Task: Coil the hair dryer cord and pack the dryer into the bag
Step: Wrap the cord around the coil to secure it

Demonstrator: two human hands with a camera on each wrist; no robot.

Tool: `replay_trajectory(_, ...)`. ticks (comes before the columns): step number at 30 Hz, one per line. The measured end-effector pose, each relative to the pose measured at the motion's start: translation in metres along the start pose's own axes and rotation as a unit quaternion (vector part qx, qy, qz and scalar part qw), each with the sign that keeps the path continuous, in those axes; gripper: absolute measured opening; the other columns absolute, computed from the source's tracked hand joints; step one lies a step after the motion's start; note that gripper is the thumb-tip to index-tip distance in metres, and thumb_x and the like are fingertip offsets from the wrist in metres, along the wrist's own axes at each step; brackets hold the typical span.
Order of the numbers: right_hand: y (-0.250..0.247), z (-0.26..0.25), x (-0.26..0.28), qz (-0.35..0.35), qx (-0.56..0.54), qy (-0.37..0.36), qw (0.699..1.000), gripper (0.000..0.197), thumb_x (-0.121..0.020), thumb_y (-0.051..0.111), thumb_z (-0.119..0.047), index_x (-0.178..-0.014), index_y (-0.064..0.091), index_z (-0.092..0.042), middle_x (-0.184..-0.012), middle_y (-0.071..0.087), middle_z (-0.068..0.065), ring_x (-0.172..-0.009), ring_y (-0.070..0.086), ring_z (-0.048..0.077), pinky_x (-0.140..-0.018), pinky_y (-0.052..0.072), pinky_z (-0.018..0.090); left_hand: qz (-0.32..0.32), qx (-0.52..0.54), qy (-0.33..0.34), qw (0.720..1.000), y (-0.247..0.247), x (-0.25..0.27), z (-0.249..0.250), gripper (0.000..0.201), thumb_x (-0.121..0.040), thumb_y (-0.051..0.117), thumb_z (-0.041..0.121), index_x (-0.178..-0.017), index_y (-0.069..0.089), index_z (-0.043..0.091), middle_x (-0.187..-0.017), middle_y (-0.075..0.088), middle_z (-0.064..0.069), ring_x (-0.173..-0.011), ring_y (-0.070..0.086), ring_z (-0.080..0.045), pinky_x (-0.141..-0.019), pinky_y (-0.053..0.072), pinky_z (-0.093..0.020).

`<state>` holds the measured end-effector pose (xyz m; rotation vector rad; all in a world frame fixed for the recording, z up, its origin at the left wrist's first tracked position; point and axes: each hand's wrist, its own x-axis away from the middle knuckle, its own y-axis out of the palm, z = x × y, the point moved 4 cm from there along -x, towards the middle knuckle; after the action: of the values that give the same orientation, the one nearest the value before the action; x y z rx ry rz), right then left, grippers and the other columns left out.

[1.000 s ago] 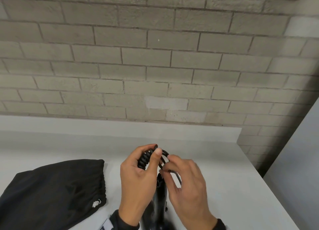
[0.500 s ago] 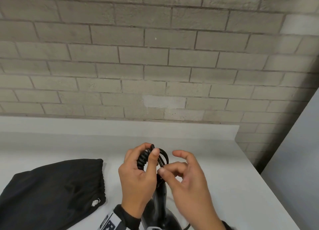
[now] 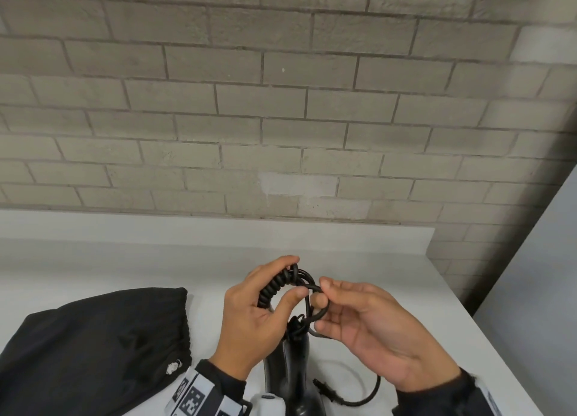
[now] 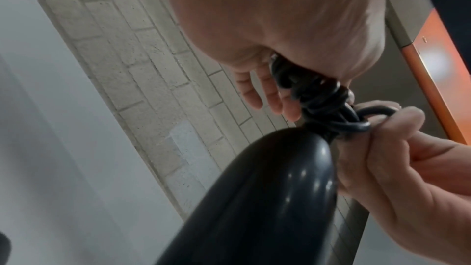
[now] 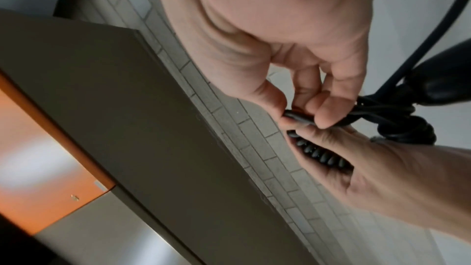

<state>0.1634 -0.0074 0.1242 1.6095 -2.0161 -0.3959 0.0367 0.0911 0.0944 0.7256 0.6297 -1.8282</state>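
A: Where is the cord [image 3: 295, 286]?

B: Bunched above the dryer [image 3: 292, 369] handle, over the bench [image 3: 359, 259]. Left hand [image 3: 249, 319] grips the springy coils; right hand [image 3: 368, 325] pinches a loop.

A: Handling?

B: Cord likely flexible and recoils; pinch loops firmly. Dryer looks rigid and glossy; hold the handle. Bag [image 3: 90, 350] lies left.

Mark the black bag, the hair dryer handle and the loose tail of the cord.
black bag [image 3: 93, 347]: head view, middle of the fabric.
hair dryer handle [image 3: 295, 362]: head view, middle of the upright shaft.
loose tail of the cord [image 3: 359, 401]: head view, curve lying on the counter.
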Motion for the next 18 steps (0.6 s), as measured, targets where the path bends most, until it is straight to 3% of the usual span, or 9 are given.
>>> replay_trajectory(4,0.004,0.001,0.000,0.010,-0.127,0.021,0.992,0.010,-0.076,0.075,-0.008,-0.073,0.067,-0.003,-0.071,0.060,0.011,-0.059,0.058,0.017,-0.050,0.053,0.025,-0.014,-0.001,-0.003,1.000,0.003,-0.003,-0.001,0.036,-0.081,0.076,0.046,-0.114,0.068,0.034,-0.099,0.074,0.009,-0.093,0.073,-0.012,-0.084,0.056,-0.022)
replay_trajectory(7,0.010,0.002,0.003,-0.014,-0.224,0.002,0.975,0.032,-0.053,0.092,-0.002,-0.076,0.071,0.002,-0.082,0.067,0.018,-0.068,0.065,0.021,-0.051,0.054,0.025,0.000,-0.033,0.015,0.999,0.005,-0.003,-0.002,0.026,-0.083,0.073,0.034,-0.108,0.068,0.032,-0.095,0.073,0.011,-0.087,0.073,-0.012,-0.077,0.058,-0.028)
replay_trajectory(9,0.013,0.007,0.005,-0.026,-0.195,-0.055,0.979,0.056,-0.045,0.096,-0.007,-0.093,0.069,0.003,-0.088,0.068,0.020,-0.071,0.064,0.021,-0.054,0.053,0.025,0.009,-0.063,0.036,0.997,0.004,-0.004,0.000,0.021,-0.085,0.071,0.034,-0.105,0.067,0.030,-0.091,0.071,0.012,-0.082,0.071,-0.010,-0.072,0.057,-0.028)
replay_trajectory(11,0.010,0.013,0.005,-0.005,-0.122,-0.137,0.983,0.081,-0.045,0.097,-0.012,-0.115,0.057,-0.002,-0.093,0.070,0.020,-0.068,0.061,0.021,-0.058,0.053,0.025,0.014,-0.092,0.054,0.994,0.004,-0.003,0.003,0.019,-0.086,0.069,0.035,-0.104,0.065,0.029,-0.090,0.069,0.012,-0.078,0.068,-0.010,-0.068,0.055,-0.027)
replay_trajectory(13,0.006,0.020,0.010,0.035,0.029,-0.240,0.970,0.073,-0.055,0.091,-0.013,-0.117,0.054,-0.013,-0.098,0.073,0.016,-0.071,0.060,0.020,-0.067,0.053,0.026,0.018,-0.106,0.058,0.992,0.004,-0.003,0.007,0.018,-0.087,0.067,0.037,-0.103,0.064,0.029,-0.089,0.067,0.013,-0.076,0.067,-0.011,-0.067,0.054,-0.027)
replay_trajectory(15,0.004,0.027,0.015,0.099,0.201,-0.317,0.922,0.048,-0.066,0.086,-0.010,-0.104,0.063,-0.029,-0.096,0.074,0.006,-0.076,0.064,0.017,-0.074,0.053,0.024,0.024,-0.118,0.058,0.991,0.003,-0.003,0.008,0.018,-0.088,0.065,0.040,-0.102,0.063,0.029,-0.088,0.066,0.012,-0.075,0.066,-0.013,-0.066,0.053,-0.027)
replay_trajectory(18,0.005,0.035,0.022,0.175,0.442,-0.411,0.778,0.020,-0.080,0.076,-0.029,-0.095,0.067,-0.037,-0.093,0.068,-0.018,-0.081,0.063,0.010,-0.073,0.047,0.010,0.027,-0.125,0.060,0.990,0.005,-0.002,0.010,0.021,-0.091,0.062,0.044,-0.102,0.063,0.027,-0.084,0.067,0.011,-0.074,0.066,-0.014,-0.065,0.054,-0.030)
